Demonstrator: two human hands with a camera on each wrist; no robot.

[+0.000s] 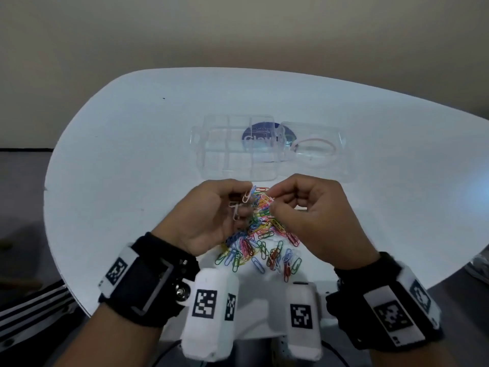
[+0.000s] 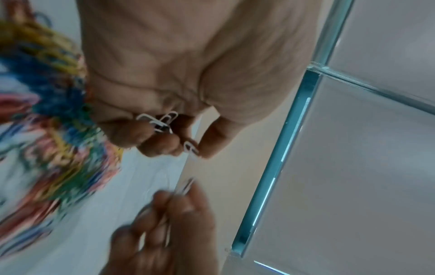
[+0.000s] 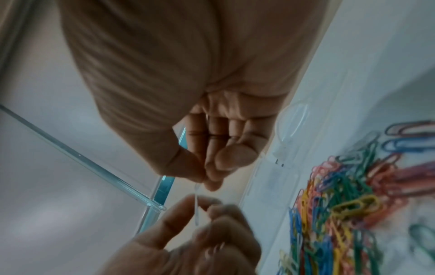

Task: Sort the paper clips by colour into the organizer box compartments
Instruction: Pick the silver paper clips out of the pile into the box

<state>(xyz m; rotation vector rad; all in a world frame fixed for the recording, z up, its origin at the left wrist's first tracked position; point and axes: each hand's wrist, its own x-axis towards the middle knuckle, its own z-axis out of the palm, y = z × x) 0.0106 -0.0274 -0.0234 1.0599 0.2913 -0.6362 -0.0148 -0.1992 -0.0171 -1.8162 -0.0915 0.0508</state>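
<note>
From the head camera, the heap of mixed paper clips [image 1: 260, 234] lies on the white table [image 1: 132, 133], on the near side of the clear organizer box [image 1: 235, 147]. The box's compartments look unfilled, though its clear plastic makes that hard to judge. Just right of the box lies its clear lid [image 1: 315, 152], with a pink band showing at it. Both hands hover over the far edge of the heap, near the box's front wall. The left hand [image 1: 211, 215] is curled, with several white clips [image 1: 239, 205] gathered in its fingers. The right hand [image 1: 312, 207] pinches narrowly at thumb and forefinger; what it holds is too small to make out here.

I judge the clips very light, stiff wire with a smooth coating, so they slide and hook into each other. A fingertip pinch across the flat loops of one clip, lifted clear of its neighbours, seems the surest hold.

The left wrist camera shows its own hand's fingers [image 2: 160, 137] folded tight against the palm, white clips trapped between them, one poking out beside the thumb. Below, blurred, the other hand pinches a pale clip [image 2: 186, 186]. The heap is a colour smear on the side away from the box.

The right wrist camera shows its thumb and forefinger [image 3: 212, 167] closed to a narrow pinch on the tip of a thin white clip [image 3: 196, 204], whose other end lies in the left hand's fingertips. The box's clear wall [image 3: 277, 148] stands beyond the fingers, the heap beside it.
</note>
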